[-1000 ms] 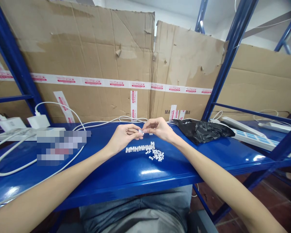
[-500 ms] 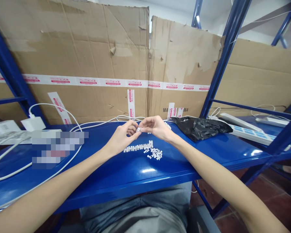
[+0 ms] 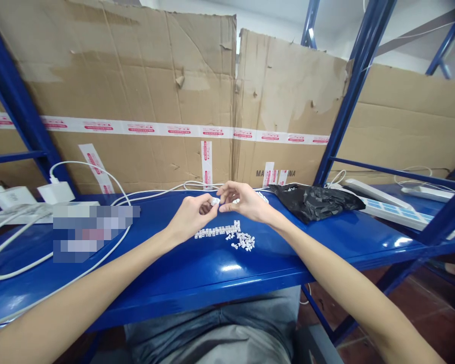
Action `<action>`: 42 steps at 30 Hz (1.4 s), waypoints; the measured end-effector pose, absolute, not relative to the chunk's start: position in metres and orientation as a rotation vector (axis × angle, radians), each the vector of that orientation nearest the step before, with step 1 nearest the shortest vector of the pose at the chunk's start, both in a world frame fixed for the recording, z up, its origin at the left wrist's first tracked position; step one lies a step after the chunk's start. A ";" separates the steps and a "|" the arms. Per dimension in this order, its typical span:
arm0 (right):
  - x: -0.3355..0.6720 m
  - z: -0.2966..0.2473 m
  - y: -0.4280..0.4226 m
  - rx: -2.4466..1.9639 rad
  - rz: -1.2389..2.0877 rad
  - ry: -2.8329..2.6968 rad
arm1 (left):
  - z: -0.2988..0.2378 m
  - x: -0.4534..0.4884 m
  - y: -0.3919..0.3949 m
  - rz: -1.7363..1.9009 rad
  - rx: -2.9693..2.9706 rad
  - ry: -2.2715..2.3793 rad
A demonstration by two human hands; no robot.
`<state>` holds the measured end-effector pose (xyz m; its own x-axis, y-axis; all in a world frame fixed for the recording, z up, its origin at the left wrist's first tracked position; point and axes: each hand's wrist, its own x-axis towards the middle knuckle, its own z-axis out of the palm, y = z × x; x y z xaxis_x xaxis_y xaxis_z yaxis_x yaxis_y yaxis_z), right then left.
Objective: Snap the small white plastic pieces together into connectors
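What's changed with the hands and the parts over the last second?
The right hand and left hand have closed the gap between their fingertips, and both now pinch one small white piece. The joined row, loose pile and black bag lie as before on the blue shelf.

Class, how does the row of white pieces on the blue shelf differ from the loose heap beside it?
The row lies lined up in a straight strip; the heap is jumbled at all angles. The row stretches wide; the heap sits bunched at its right end. Both are small white pieces.
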<state>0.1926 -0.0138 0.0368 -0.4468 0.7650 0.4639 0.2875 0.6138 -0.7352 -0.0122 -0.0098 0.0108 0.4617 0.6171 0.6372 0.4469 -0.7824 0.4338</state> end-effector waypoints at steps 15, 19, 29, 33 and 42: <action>0.201 0.031 -0.023 -0.896 0.636 -2.808 | 0.010 -0.016 0.001 1.262 2.394 1.034; 0.199 0.036 -0.027 -0.878 0.649 -2.747 | 0.010 -0.017 0.001 1.270 2.400 1.059; 0.185 0.033 -0.040 -0.789 0.786 -2.837 | 0.007 -0.016 0.002 1.249 2.436 1.086; 0.184 0.030 -0.041 -0.797 0.753 -2.844 | 0.008 -0.016 0.001 1.234 2.450 1.097; 0.207 0.052 -0.039 -0.741 0.695 -2.662 | 0.009 -0.016 0.000 1.240 2.461 1.126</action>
